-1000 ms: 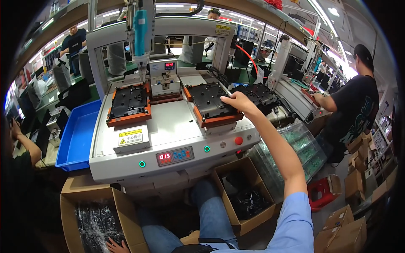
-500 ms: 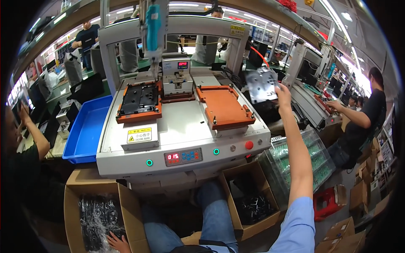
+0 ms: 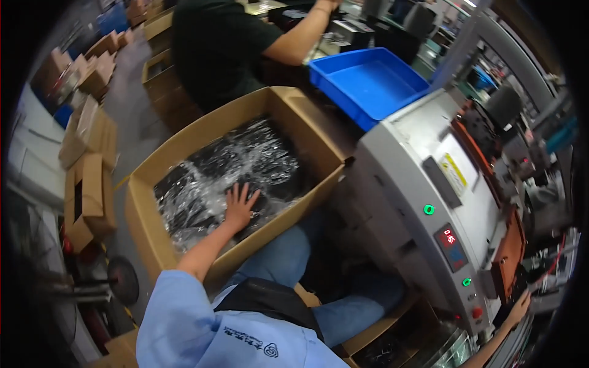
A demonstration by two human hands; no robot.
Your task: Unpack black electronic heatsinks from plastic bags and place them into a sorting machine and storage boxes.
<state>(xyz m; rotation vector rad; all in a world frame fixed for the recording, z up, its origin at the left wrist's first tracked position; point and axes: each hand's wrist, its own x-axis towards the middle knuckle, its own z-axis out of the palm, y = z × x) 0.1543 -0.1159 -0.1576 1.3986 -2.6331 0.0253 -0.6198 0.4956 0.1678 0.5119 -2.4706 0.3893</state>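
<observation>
Black, plastic-covered contents lie in the cardboard box at nine o'clock; your left grip rests on them, fingers spread. At four o'clock, your right grip is at a dark piece near the orange fixture; blur hides whether your fingers close on it. The blue tray sits at one o'clock.

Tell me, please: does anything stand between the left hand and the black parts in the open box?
Yes: clear film covers the black parts, and the left hand appears to rest on it. Nothing else visible stands between them; the box is open above.
</observation>
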